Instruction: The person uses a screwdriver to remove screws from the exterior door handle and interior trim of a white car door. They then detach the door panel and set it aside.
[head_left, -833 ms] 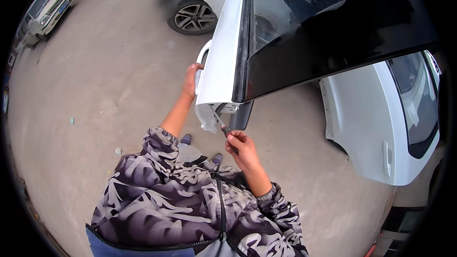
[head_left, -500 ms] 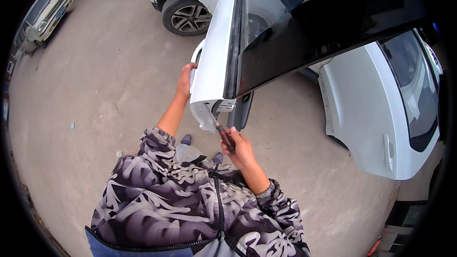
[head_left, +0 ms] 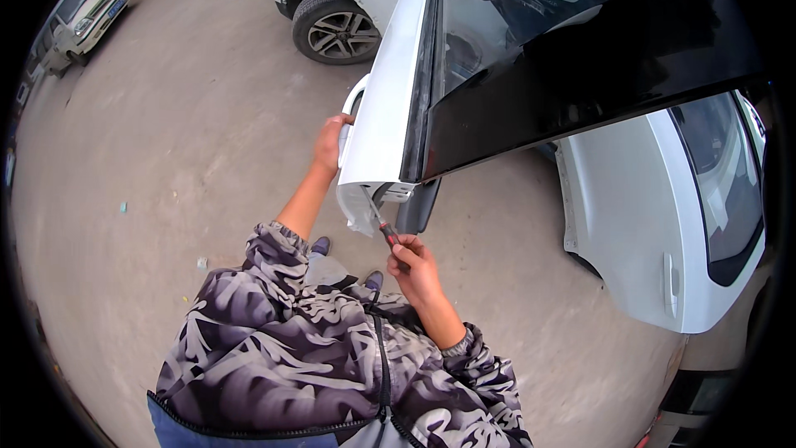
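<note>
A white car door (head_left: 383, 116) stands open in front of me, its narrow end edge facing me. My left hand (head_left: 330, 143) is closed round the white door handle (head_left: 349, 109) on the door's outer side. In my right hand (head_left: 412, 267) is a screwdriver (head_left: 388, 233) with a red and black grip. Its shaft points up into the end edge of the door, by the latch area; the tip is hard to make out there. Loose translucent film (head_left: 358, 221) hangs at the door's lower corner.
Dark window glass (head_left: 580, 83) stretches right from the door. Beyond is the white car body with a front wheel (head_left: 338, 29). Another white car door or panel (head_left: 622, 207) stands at the right. A parked vehicle (head_left: 91, 12) is at far left, on the concrete floor (head_left: 207, 108).
The view has shifted slightly, so the door sits a little farther right and lower. My right fingers have changed their hold on the screwdriver grip, now farther back on it.
</note>
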Demonstrator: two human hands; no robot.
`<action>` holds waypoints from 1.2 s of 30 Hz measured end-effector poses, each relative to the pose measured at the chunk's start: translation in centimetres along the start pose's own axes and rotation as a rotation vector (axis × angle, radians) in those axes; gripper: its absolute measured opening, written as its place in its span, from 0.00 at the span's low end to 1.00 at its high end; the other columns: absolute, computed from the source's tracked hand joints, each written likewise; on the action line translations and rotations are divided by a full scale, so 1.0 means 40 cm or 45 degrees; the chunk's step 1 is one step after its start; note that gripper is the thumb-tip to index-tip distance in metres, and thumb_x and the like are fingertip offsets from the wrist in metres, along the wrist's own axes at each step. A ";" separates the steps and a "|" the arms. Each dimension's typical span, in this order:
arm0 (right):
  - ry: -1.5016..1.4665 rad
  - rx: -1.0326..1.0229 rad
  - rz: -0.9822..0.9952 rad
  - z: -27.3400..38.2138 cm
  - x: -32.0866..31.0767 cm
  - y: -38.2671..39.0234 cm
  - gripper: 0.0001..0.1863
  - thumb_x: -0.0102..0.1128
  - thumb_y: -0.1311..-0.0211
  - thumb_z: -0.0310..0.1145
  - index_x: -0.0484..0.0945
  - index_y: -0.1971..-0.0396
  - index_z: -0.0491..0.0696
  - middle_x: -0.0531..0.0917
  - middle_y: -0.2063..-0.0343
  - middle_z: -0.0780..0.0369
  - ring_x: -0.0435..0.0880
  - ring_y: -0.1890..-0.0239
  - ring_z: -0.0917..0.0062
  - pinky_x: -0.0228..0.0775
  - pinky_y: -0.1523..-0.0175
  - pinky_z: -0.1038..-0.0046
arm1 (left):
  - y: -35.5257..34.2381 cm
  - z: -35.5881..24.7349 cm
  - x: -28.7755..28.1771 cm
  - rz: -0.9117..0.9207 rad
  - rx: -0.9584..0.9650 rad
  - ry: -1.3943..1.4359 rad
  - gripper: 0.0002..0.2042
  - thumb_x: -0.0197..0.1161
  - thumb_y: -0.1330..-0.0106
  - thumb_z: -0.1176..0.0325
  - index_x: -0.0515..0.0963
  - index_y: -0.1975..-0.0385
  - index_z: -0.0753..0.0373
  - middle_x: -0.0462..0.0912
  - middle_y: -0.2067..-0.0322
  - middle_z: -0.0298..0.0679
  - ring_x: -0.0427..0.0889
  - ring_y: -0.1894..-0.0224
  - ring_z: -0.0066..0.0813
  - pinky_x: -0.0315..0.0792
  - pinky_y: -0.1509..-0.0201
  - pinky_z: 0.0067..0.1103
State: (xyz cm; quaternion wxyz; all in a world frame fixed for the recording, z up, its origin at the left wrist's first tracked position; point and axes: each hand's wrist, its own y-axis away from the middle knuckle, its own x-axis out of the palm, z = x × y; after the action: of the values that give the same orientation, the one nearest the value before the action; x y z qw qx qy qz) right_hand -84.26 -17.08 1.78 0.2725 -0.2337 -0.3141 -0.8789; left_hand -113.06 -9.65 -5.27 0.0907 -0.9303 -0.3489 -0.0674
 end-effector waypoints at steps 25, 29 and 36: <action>0.098 0.045 -0.051 0.007 -0.010 -0.003 0.12 0.54 0.39 0.34 0.70 0.61 0.41 0.73 0.78 0.64 0.68 0.81 0.81 0.57 0.77 0.80 | -0.001 -0.015 0.011 0.031 0.057 -0.114 0.22 0.38 0.34 0.56 0.76 0.68 0.68 0.74 0.66 0.46 0.71 0.60 0.36 0.61 0.51 0.26; 0.137 0.033 -0.062 0.003 -0.020 -0.006 0.13 0.53 0.38 0.35 0.71 0.61 0.41 0.74 0.76 0.64 0.69 0.80 0.82 0.58 0.76 0.82 | 0.011 -0.030 0.014 0.000 0.094 -0.165 0.22 0.38 0.34 0.56 0.76 0.68 0.67 0.74 0.66 0.46 0.70 0.60 0.37 0.61 0.51 0.26; 0.086 0.130 -0.083 0.044 0.018 0.011 0.13 0.51 0.37 0.35 0.70 0.59 0.41 0.76 0.75 0.61 0.69 0.81 0.82 0.58 0.76 0.82 | 0.023 -0.066 0.013 0.046 0.221 -0.315 0.21 0.36 0.33 0.57 0.73 0.65 0.68 0.74 0.65 0.44 0.70 0.61 0.32 0.61 0.52 0.24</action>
State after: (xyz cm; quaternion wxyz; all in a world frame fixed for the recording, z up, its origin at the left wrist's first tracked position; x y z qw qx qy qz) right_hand -84.09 -16.41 3.60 0.2658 -0.1794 -0.3565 -0.8775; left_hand -112.23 -10.58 -2.70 0.1282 -0.9263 -0.3451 0.0796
